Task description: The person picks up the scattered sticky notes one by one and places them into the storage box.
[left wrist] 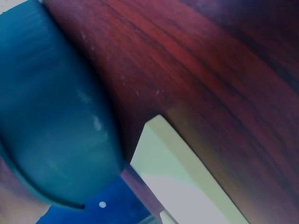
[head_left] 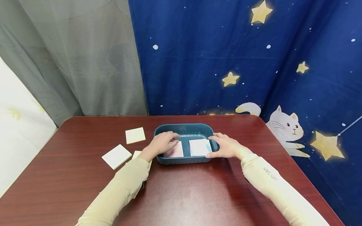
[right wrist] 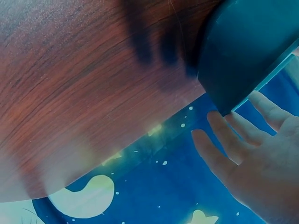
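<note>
A dark teal plastic bin [head_left: 183,161] stands on the table, with a stack of white paper [head_left: 199,147] lying in its right half. Another paper pad [head_left: 177,150], pinkish in part, lies in the left half. Over the bin's left end, my left hand [head_left: 163,142] reaches in, its fingers loosely bent above that pad with no paper seen between them. At the right end is my right hand [head_left: 224,147], its thumb by the near corner. The right wrist view shows its fingers [right wrist: 224,137] spread apart along the bin's rim.
Left of the bin lie a pale yellow pad [head_left: 135,135] and a white pad [head_left: 116,157]. Another pale yellow pad [head_left: 137,154] is partly hidden by my left forearm. Grey and blue curtains [head_left: 198,62] hang behind the reddish-brown table [head_left: 181,194].
</note>
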Demonstrator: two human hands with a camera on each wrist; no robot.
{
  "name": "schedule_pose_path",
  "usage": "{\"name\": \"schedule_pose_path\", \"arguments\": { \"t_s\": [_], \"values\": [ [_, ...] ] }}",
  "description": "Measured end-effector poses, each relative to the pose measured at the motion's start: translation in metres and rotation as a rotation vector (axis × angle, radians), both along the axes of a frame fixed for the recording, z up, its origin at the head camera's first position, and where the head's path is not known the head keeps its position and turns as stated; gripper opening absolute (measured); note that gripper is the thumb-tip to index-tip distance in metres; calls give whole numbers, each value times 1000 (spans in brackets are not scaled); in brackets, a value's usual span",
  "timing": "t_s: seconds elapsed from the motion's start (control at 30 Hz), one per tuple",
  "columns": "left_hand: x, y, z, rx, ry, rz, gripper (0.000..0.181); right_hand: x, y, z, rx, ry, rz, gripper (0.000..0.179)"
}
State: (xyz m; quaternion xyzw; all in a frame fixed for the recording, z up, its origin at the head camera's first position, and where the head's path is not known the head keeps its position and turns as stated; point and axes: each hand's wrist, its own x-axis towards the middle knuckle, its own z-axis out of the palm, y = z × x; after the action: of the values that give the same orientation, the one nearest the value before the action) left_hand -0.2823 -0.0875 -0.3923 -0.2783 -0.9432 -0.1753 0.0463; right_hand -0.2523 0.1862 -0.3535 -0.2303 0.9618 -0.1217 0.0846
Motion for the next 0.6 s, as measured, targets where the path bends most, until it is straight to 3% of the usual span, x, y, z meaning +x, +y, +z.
{"name": "schedule_pose_path", "arguments": {
  "t_s": [0.3,0.6],
  "values": [
    [22,-19,14,100,116,-38,24,1,0,-2,1,3,-5,83],
    [45,-48,16,115,109,-18,28,0,1,-3,-8,10,6,83]
  ]
}}
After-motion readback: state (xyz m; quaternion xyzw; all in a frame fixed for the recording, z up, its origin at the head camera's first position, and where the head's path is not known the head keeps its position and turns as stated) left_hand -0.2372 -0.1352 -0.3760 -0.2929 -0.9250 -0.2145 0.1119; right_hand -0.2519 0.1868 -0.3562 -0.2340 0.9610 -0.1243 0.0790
